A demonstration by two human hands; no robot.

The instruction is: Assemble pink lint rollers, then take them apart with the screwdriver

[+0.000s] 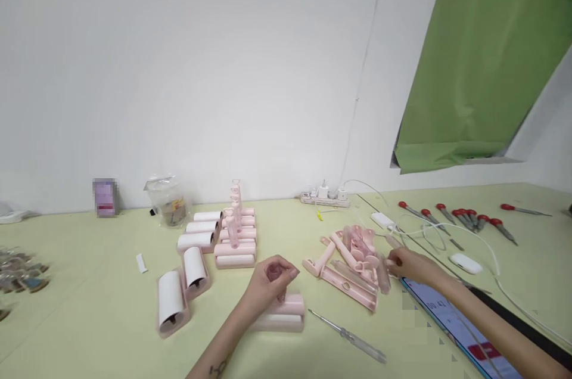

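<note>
In the lower middle, my left hand [270, 283] is closed around the translucent pink handle [274, 272] of a lint roller. The roller's pink body [288, 305] and white roll [277, 323] lie on the table under that hand. Further right, my right hand [411, 267] has its fingers pinched at the right edge of a heap of pink plastic parts [357, 248]. A translucent pink plastic part [383, 276] is at its fingertips. In front of the heap lies a clear-handled screwdriver [353, 337], its tip towards the lint roller.
Several lint rollers [235, 257] stand in a row behind my left hand, with white paper rolls [171, 295] in pink covers to their left. Red-handled tools [469, 218], a white cable [487, 242], a power strip [325, 200] and a lit phone [451, 319] occupy the right side.
</note>
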